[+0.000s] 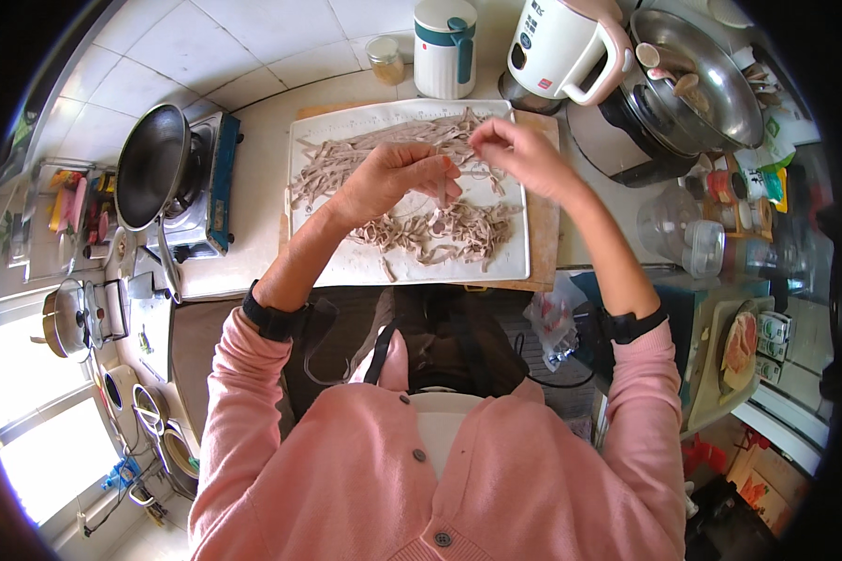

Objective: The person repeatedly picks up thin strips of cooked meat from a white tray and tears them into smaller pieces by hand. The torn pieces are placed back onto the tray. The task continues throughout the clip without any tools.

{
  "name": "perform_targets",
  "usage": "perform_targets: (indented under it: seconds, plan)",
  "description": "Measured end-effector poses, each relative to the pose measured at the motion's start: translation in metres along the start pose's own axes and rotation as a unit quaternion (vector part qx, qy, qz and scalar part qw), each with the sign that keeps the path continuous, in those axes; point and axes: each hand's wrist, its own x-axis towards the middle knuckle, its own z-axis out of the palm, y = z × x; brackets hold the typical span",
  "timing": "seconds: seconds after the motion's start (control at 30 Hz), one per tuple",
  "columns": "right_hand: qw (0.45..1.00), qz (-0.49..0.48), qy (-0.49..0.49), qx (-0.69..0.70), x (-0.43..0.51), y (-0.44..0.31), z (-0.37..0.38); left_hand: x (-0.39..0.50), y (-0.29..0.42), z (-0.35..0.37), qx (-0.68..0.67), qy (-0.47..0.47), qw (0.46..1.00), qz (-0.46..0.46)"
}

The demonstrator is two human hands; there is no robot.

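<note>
My left hand is over the middle of a white silicone mat marked with ruler scales. Its fingers pinch a pale noodle strip that hangs between them. Just to the right, my right hand is raised with fingers curled, blurred; whether a strip is in it is unclear. Behind both hands, flat greyish-brown noodles lie spread in long strands. In front of them a looser, curled heap of cut noodles covers part of the mat. The mat rests on a wooden board.
A wok sits on a gas stove at left. Along the back stand a glass jar, a lidded white pitcher and an electric kettle. At right, a steel bowl rests above a cooker, near plastic containers.
</note>
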Motion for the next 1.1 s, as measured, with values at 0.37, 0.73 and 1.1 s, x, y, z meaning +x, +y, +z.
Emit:
perform_targets:
  seconds: [0.37,0.73,1.1]
  plan:
    - [0.941,0.057,-0.192,0.272,-0.014,0.0,0.039,-0.005,0.012,-0.004,-0.18,0.178,0.968,0.003]
    - [0.947,0.033,-0.171,0.27,-0.012,-0.007,0.051,-0.007,0.007,0.002,-0.21,0.152,0.965,0.028]
    - [0.954,0.014,-0.064,0.291,0.0,-0.006,0.061,0.003,-0.009,0.002,-0.181,0.177,0.967,0.04]
